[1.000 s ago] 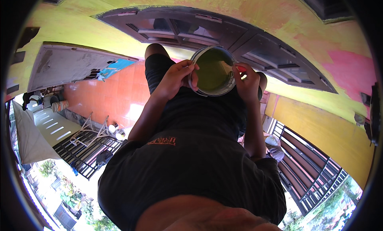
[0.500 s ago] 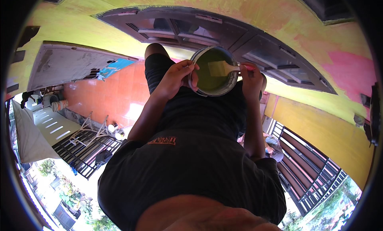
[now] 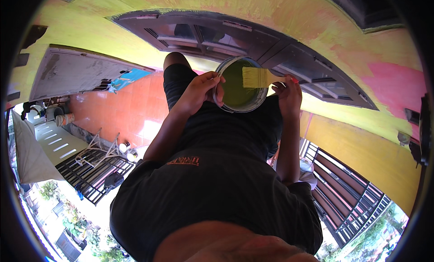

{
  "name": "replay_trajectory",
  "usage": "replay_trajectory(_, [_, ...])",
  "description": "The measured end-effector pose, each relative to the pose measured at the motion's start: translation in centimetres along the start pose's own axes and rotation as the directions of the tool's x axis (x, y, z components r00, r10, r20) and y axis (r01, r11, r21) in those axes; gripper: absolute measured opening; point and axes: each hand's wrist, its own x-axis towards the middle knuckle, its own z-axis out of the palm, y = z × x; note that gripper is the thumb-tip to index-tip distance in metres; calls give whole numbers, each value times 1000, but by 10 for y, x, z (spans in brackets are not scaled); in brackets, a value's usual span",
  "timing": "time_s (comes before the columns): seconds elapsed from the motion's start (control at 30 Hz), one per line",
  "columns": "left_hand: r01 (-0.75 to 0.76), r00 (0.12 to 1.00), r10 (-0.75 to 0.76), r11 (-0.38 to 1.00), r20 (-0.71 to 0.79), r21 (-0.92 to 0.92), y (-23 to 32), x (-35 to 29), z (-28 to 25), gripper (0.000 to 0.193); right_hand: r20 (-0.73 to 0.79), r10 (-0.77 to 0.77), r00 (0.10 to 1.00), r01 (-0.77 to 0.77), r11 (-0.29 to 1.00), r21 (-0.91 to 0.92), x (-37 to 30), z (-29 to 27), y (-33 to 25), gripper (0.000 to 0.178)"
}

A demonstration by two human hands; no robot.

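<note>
A round paint bucket [image 3: 235, 97] with yellow-green paint inside is held in front of my lap. My left hand [image 3: 204, 91] grips its left rim, thumb over the edge. In my right hand [image 3: 288, 93] is a flat paintbrush [image 3: 255, 77], pinched by its handle, which has a red part at the end. The wide bristles, coated yellow-green, point left and lie over the right half of the bucket's opening. Whether the bristles touch the paint or the rim I cannot tell.
Ahead is a yellow-green and pink wall [image 3: 289, 17] with a dark window frame [image 3: 253, 35]. An orange tiled floor [image 3: 117, 108] lies to the left, with a metal stand [image 3: 97, 149] and small cans [image 3: 125, 147]. A person [image 3: 307, 171] is behind my right arm.
The brush has risen toward the camera and shifted right, so its bristles look larger. My right hand has moved slightly right with it. My left hand still holds the bucket.
</note>
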Motion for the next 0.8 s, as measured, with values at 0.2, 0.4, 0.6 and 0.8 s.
replay_trajectory(0.2, [-4, 1000, 4, 1000, 7, -9, -1, -1, -1, 26, 107, 21, 994, -21, 1000, 2, 0, -1, 2, 22])
replay_trajectory(0.4, [0, 1000, 0, 1000, 16, -3, 2, -1, 1, 26, 19, 57, 998, -58, 998, 20, 2, -2, 0, 23])
replay_trajectory(0.6, [-19, 999, 20, 1000, 46, -16, 2, 2, 0, 25, 34, 100, 994, -105, 971, 216, 8, -10, 0, 25])
replay_trajectory(0.8, [-39, 996, 40, 999, 77, -12, 1, 3, 3, 25, 97, 19, 995, -51, 939, 340, -8, -1, -47, 17])
